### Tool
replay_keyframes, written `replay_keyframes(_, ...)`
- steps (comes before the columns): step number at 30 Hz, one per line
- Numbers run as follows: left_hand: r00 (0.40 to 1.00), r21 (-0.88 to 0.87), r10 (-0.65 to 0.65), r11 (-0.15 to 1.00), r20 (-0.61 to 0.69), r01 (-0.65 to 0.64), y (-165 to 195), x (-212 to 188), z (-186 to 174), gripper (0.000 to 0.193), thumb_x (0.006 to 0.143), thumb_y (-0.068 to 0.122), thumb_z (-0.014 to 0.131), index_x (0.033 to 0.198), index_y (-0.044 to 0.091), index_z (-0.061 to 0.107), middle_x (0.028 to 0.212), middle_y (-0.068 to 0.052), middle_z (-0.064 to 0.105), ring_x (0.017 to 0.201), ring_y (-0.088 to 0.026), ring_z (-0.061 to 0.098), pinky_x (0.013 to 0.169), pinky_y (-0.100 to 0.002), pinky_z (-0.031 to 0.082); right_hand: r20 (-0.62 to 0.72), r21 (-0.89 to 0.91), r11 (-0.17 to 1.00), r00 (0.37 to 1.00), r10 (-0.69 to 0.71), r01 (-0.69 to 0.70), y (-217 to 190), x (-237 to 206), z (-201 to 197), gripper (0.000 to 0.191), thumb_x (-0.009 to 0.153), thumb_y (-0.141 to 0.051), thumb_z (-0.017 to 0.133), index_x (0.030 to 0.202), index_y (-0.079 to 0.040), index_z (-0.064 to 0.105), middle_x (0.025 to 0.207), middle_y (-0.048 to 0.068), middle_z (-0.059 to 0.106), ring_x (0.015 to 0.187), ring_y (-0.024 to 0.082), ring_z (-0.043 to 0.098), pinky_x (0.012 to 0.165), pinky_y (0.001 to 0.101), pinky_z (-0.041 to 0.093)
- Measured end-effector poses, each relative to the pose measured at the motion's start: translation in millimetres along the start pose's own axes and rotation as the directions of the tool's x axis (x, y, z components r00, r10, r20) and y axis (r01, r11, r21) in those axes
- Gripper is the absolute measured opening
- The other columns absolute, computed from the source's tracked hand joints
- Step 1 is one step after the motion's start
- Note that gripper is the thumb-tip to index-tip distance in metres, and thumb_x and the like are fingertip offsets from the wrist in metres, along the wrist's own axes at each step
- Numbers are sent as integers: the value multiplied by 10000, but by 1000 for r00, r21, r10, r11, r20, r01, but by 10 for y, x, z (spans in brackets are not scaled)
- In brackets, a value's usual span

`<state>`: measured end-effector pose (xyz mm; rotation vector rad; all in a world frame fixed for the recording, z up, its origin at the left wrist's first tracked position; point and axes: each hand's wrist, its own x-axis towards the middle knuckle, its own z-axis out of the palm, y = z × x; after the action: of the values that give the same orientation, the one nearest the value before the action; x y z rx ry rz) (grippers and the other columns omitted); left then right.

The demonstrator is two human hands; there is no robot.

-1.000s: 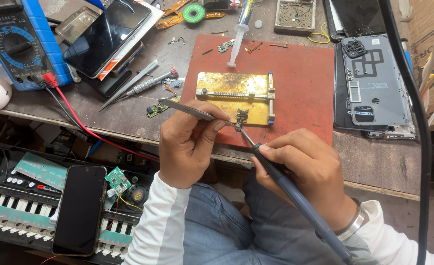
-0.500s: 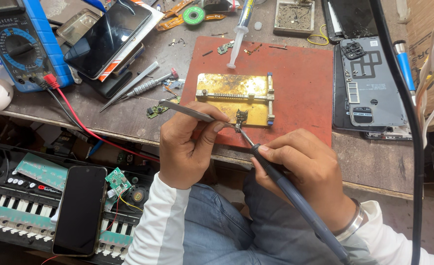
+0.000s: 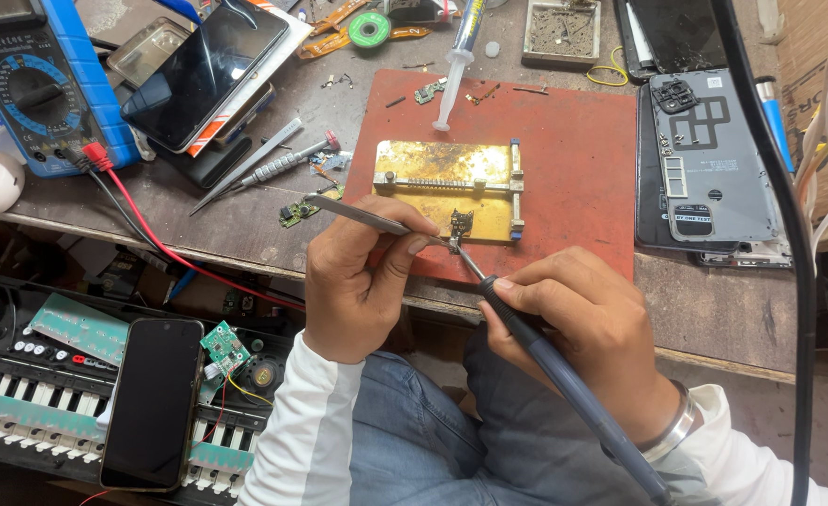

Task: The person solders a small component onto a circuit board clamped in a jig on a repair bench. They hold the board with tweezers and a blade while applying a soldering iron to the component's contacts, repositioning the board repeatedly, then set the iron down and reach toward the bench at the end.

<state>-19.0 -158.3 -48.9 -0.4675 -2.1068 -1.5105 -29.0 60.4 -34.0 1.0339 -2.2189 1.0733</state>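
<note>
Crowding a brown, perhaps wooden bench [image 3: 714, 309], clutter.

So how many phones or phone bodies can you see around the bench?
4 at least: dark phone on the keyboard, phone upper left, opened grey phone back right, another above it; others may be hidden.

A cluttered brown worktop [image 3: 273, 225] seen from above. At 10 o'clock sits a blue multimeter [image 3: 30, 89] with a red lead [image 3: 166, 248] trailing toward the worktop's near edge. Just beside it, at 11 o'clock, a dark smartphone [image 3: 203, 75] lies on a small stack of flat things. At 12 o'clock a clear syringe [image 3: 456, 61] points onto the red mat [image 3: 578, 159]. At 2 o'clock an opened grey phone back [image 3: 709, 159] lies flat. At 8 o'clock, below the worktop, a black phone [image 3: 152, 403] rests on a keyboard instrument [image 3: 21, 440], beside a small green circuit board [image 3: 225, 349].
</note>
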Motion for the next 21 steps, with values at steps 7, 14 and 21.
replay_keyframes(7, 1000, -20, -6, 1000, -1, 6, -9, -8, 0, 82, 1031, -1, 670, 1113, 5, 666, 1043, -68, 680, 924, -124, 706, 806, -245, 571, -2, 2, 1000, 1000, -2, 2, 3, -11, -5, 229, 745, -65, 866, 895, -15, 700, 861, 92, 698, 743, 224, 662, 626, 327, 522)
replay_keyframes(14, 1000, -23, -14, 1000, -3, 14, 4, -10, -2, 81, 1030, -3, 669, 1111, 5, 665, 1042, -68, 679, 926, -124, 705, 810, -246, 572, 5, 6, 1000, 1000, -1, 1, -9, 3, -15, 226, 742, -62, 861, 891, -13, 698, 855, 94, 697, 748, 230, 665, 629, 329, 523)
replay_keyframes(21, 1000, -8, -12, 1000, -4, 11, 8, -6, 1, 78, 1026, -3, 672, 1103, 8, 666, 1034, -69, 683, 916, -125, 709, 801, -247, 574, 12, 12, 1000, 1000, -1, 1, -8, 14, -13, 227, 740, -67, 864, 885, -10, 697, 852, 98, 696, 752, 231, 669, 631, 329, 526)
